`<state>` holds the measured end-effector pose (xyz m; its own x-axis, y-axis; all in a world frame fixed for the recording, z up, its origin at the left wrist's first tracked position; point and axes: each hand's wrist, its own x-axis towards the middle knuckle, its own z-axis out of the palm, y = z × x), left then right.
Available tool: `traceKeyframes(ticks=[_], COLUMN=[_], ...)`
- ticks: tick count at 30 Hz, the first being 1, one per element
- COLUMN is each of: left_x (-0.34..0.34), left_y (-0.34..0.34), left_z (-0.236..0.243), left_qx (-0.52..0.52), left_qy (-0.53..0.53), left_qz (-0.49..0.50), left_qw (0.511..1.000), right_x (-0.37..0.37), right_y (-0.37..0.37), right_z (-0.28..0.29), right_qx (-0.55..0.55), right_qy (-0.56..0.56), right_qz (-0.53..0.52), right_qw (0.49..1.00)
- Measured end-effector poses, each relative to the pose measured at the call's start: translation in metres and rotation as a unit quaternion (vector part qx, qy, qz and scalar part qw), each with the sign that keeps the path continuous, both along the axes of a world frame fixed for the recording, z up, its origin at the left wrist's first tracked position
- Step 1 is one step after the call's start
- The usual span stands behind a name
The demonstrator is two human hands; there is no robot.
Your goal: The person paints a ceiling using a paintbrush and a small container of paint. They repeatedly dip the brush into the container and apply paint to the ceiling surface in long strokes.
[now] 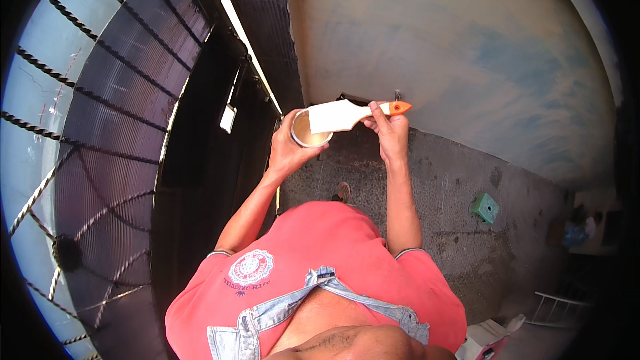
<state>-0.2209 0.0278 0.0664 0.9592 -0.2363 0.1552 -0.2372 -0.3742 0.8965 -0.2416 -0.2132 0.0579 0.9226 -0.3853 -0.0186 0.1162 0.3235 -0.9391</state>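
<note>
White paintbrush (339,117) held flat across the mouth of a small tub (302,131).
The brush's broad end overlaps the tub's rim, its orange-tipped handle pointing right; the right hand (392,135) has its fingers clamped on that handle; the left hand (288,151) has its fingers closed around the tub; beyond stands a pale wall (440,47) with bluish patches; a green block (485,208) sits on the dark floor (453,180) to the right.
</note>
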Motion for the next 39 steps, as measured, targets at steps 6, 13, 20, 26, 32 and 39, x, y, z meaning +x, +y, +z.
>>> traceKeyframes(ticks=[6,13,20,26,32,39], left_x=[-0.003,-0.003,-0.002,-0.002,0.007,0.018], left_y=[0.006,0.010,0.017,0.028,0.046,0.069], left_z=[0.000,-0.004,-0.008,-0.007,-0.009,-0.003], left_qx=[-0.012,-0.018,-0.048,-0.057,-0.039,-0.047], left_qy=[-0.020,-0.023,-0.011,-0.004,-0.002,-0.010], left_qz=[0.004,0.011,0.010,0.015,0.049,0.066], left_qw=[1.000,1.000,0.999,0.998,0.998,0.997], right_x=[0.000,0.001,0.004,0.013,0.032,0.067], right_y=[0.007,0.012,0.009,0.021,0.039,0.058], right_z=[0.021,0.024,0.032,0.054,0.073,0.077], right_qx=[-0.073,-0.097,-0.129,-0.172,-0.096,0.032], right_qy=[-0.042,-0.072,-0.109,-0.137,-0.052,-0.027], right_qz=[0.026,0.062,0.167,0.209,0.084,0.064], right_qw=[0.996,0.991,0.971,0.953,0.990,0.997])
